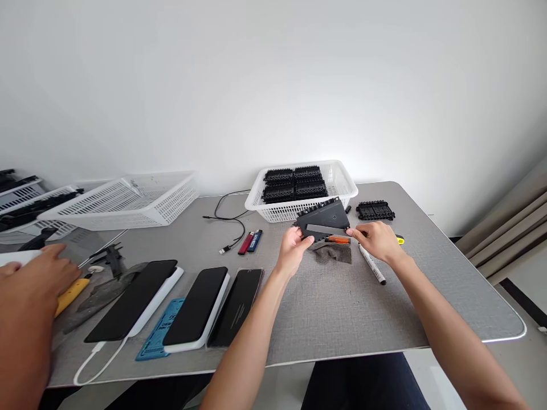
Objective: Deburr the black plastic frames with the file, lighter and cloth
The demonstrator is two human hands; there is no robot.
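Holding black part [328, 215] in left hand [294, 245], pinching grey strip [325, 230] across it in right hand [376, 240], white basket [276, 213] beyond grip.

Matt plastic, dull metal, glossy black

The black part [325, 216] is looking like matt plastic, smooth across its flat face; the strip [327, 230] is showing a dull, metal-like surface. The baskets [282, 214] are appearing as smooth white plastic. The worktop [320, 319] is showing a woven, cloth-like grain. The rag [337, 253] is looking rough and matt. The phones [199, 304] are presenting smooth, glossy fronts.
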